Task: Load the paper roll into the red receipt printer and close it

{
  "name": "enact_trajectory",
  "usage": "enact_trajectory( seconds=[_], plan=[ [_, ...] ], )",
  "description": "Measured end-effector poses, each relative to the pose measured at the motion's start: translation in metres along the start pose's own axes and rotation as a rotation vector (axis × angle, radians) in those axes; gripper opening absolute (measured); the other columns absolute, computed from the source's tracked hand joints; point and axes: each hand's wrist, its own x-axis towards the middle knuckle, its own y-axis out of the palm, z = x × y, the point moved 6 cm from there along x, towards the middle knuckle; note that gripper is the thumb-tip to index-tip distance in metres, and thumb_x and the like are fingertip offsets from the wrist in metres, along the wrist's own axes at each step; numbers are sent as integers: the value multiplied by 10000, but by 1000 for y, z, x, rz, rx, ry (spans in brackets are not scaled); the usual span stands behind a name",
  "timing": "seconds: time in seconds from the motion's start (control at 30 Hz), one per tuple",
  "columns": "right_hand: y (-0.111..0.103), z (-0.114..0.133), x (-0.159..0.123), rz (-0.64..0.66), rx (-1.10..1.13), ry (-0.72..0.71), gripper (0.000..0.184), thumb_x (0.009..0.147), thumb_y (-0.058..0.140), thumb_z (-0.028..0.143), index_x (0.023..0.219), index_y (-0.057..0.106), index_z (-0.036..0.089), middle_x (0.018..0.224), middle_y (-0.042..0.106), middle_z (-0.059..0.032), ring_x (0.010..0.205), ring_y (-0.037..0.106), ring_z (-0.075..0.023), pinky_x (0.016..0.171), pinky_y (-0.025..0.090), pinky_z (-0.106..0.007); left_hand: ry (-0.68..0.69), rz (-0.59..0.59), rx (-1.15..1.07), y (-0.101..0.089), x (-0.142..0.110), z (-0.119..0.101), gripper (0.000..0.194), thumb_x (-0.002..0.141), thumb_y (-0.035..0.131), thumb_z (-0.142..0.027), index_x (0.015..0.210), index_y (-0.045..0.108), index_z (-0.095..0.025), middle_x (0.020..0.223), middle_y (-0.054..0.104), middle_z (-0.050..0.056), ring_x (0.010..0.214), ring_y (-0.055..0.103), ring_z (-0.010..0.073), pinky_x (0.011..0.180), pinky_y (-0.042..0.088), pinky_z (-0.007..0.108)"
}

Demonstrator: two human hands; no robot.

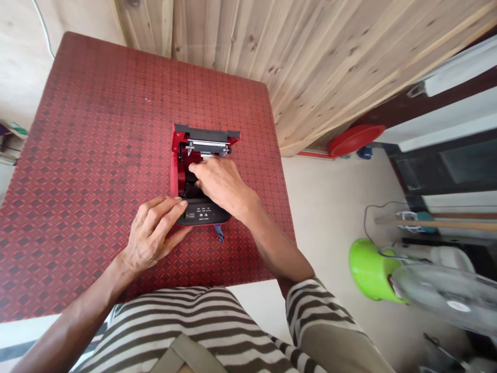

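A red and black device (204,215) that looks like a small label printer sits on the table, its lid (205,135) raised at the back. My left hand (152,228) grips the front left corner, fingers over the black panel and thumb low along the front. Inside the compartment, my right hand (223,184) reaches down with its fingers curled; the palm covers the right side, and whatever the fingertips hold is hidden. Below the lid runs a silvery bar (207,145). A dark blue strip (219,233) pokes out under the front edge.
The table (97,129) has a red patterned cover and stands beside a wood-plank wall (240,36). On the floor to the right are a lime-green bucket (367,269), a fan (446,295) and a red round object (355,140). A cable hangs at the upper left.
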Motion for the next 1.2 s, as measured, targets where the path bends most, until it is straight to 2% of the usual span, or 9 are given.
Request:
enact_trajectory(
  seconds=[0.13,0.27,0.47,0.6,0.77,0.83,0.97,1.1,1.2],
  plan=[
    [-1,-3,-3,-7,-24,-40,223,948,590,44,930,721,223,811,710,-63,835,697,-237,789,613,-388,2,3,-7,0,1,-1,833,892,852,-266,1611,436,-206,1272,727,130,1208,707,261,1040,609,396],
    [-23,-1,-19,7,101,-21,298,984,553,41,1166,712,215,1063,768,-89,1036,719,-269,950,613,-467,0,8,-14,1,-1,1,839,897,846,-279,1620,422,-234,1295,719,119,1219,705,262,1046,606,398],
    [-67,4,-71,-251,255,73,335,1079,498,96,1298,712,235,1211,795,-67,1121,741,-232,998,618,-465,32,-7,-8,0,0,1,856,885,855,-296,1620,424,-203,1314,705,139,1225,695,273,1073,586,403],
    [-61,-2,-101,-445,348,193,223,1053,645,208,1251,744,239,1169,812,-64,1058,762,-222,955,631,-440,47,-25,3,0,0,1,847,880,860,-319,1608,444,-202,1310,692,139,1206,692,269,1061,585,394],
    [-47,-7,-106,-541,369,155,173,1033,694,231,1187,770,247,1138,821,-57,1061,745,-228,969,612,-447,68,-42,46,1,-1,1,841,867,872,-330,1588,469,-176,1330,680,155,1209,683,270,1049,582,384],
    [-46,-5,-99,-512,355,99,187,1029,716,279,1203,771,242,1172,822,-59,1099,728,-239,1024,580,-468,77,-45,67,1,-1,1,832,867,872,-342,1580,476,-177,1343,678,154,1219,680,271,1054,577,383],
    [-43,8,-77,-316,272,-3,383,996,767,386,1324,739,189,1300,796,-103,1198,659,-285,1086,511,-492,109,-69,100,1,-3,1,809,875,864,-370,1564,488,-176,1359,674,154,1235,673,270,1075,569,379],
    [-42,21,-58,-133,145,14,280,1068,654,311,1291,755,175,1308,787,-129,1209,620,-303,1020,474,-471,137,-83,140,0,-6,2,783,914,821,-408,1579,468,-193,1376,673,152,1255,671,273,1092,563,390],
    [-44,27,-51,-82,102,40,219,1065,650,257,1220,779,172,1242,797,-128,1171,623,-287,974,454,-428,157,-82,154,1,-9,2,763,938,786,-419,1589,451,-201,1405,662,160,1278,667,278,1101,563,396]
  ],
)
